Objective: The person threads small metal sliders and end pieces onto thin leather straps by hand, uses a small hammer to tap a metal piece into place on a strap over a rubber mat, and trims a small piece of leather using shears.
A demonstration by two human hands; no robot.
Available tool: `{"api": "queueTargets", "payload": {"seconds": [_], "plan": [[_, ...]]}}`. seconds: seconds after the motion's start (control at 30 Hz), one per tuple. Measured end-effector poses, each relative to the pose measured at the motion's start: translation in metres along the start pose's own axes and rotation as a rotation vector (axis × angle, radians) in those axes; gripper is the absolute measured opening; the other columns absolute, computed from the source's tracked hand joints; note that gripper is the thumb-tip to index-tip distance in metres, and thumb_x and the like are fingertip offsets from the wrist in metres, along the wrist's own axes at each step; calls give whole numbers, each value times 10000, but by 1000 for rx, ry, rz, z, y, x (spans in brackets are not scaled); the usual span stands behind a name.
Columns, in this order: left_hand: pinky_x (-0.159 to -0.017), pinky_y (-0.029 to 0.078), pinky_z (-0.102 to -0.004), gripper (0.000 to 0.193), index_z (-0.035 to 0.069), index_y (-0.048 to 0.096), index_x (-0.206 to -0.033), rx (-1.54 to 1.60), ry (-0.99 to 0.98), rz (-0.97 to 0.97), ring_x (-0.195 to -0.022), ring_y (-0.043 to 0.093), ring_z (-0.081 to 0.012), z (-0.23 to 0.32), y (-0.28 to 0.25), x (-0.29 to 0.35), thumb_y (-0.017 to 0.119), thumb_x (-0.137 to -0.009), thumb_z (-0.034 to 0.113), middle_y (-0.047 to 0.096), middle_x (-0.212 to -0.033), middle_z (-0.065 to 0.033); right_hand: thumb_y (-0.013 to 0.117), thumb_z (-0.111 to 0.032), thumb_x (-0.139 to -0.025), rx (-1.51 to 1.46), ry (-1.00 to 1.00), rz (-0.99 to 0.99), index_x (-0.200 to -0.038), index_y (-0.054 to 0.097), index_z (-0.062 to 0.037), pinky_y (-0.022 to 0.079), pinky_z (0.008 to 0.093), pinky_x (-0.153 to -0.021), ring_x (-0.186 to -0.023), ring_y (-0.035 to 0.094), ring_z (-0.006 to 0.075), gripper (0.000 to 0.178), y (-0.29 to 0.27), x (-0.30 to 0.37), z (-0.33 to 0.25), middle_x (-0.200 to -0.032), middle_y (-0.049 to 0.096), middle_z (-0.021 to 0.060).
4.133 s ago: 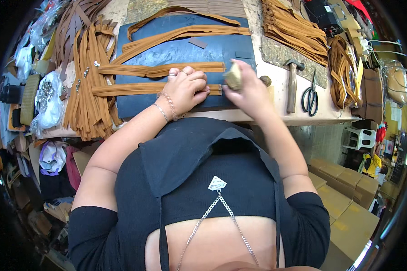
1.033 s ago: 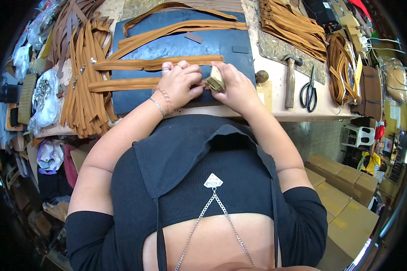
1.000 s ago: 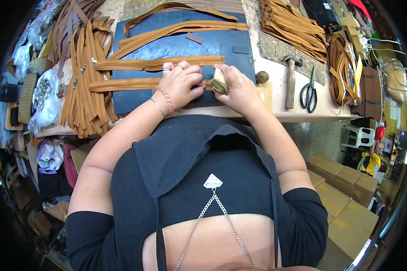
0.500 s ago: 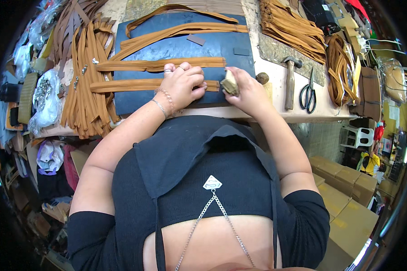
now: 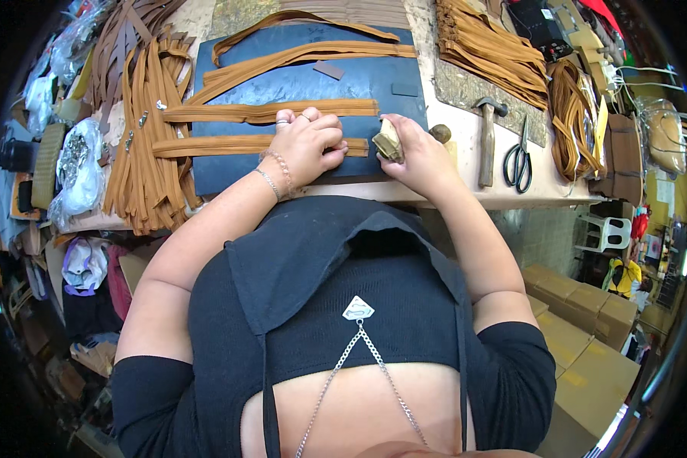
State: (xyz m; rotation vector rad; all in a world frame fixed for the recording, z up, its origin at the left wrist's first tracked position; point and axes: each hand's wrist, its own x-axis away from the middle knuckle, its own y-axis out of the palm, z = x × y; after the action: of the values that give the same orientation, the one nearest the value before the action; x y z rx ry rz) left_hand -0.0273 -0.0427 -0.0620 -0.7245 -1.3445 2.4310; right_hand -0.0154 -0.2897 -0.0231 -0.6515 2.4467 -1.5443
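Two long tan zippers lie crosswise on a dark blue-black board [image 5: 244, 174]. My left hand [image 5: 308, 141] rests with curled fingers over the nearer zipper [image 5: 214, 145], close to its right end, holding it down against the board. Just beyond my fingers runs the other zipper [image 5: 214, 114]. My right hand [image 5: 422, 156] grips a small olive-beige block [image 5: 388, 142], whose exact kind I cannot make out. That block sits just right of the nearer zipper's end. Farther up the board, two more tan zipper lengths [image 5: 305, 52] lie at a slant.
A pile of zippers [image 5: 133, 164] with metal sliders lies left of the board. On the right are a hammer [image 5: 488, 145], black-handled scissors [image 5: 520, 162], a round knob [image 5: 440, 133] and zipper bundles [image 5: 488, 49]. A small grey piece [image 5: 329, 69] lies on the board.
My right hand has tilted the block slightly, so more of its pale face shows. My left hand stays in place on the nearer zipper.
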Motion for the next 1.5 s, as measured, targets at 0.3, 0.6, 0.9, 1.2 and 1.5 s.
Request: {"api": "queueTargets", "payload": {"seconds": [0.3,0.6,0.9,1.2,1.5], "plan": [[-878,308,-426,175,141,623,-781,-5,23,29,-949,535,-189,-2,0,1,723,-837,272,598,-935,47,775,-177,-742,39,-54,40,-1378,486,-145,524,435,-902,-1058,634,365,700,6,-3,-8,-1190,610,135],[-879,309,-423,170,137,623,-773,19,34,33,-942,539,-192,-6,4,-1,740,-825,248,605,-935,44,776,-192,-766,-58,-186,163,-1392,458,-151,517,455,-875,-1018,626,390,702,16,-15,-18,-1107,602,162],[-877,314,-413,161,134,633,-801,1,3,-34,-962,538,-194,0,-4,-1,737,-829,254,610,-957,45,801,-185,-734,1,-140,123,-1410,432,-175,516,471,-881,-1021,618,377,770,4,-2,-5,-1103,586,136],[-924,342,-414,154,112,637,-815,23,-20,-29,-983,546,-213,0,-4,0,739,-807,228,613,-963,14,792,-162,-759,13,-145,80,-1395,459,-154,509,450,-898,-1041,609,384,718,4,-5,5,-1113,590,146],[-902,342,-401,150,127,636,-794,-7,10,40,-965,550,-200,-1,1,2,739,-818,233,610,-933,29,779,-222,-784,-49,-110,36,-1387,456,-132,502,447,-950,-1134,599,385,690,11,-13,-20,-1238,587,170]]}}
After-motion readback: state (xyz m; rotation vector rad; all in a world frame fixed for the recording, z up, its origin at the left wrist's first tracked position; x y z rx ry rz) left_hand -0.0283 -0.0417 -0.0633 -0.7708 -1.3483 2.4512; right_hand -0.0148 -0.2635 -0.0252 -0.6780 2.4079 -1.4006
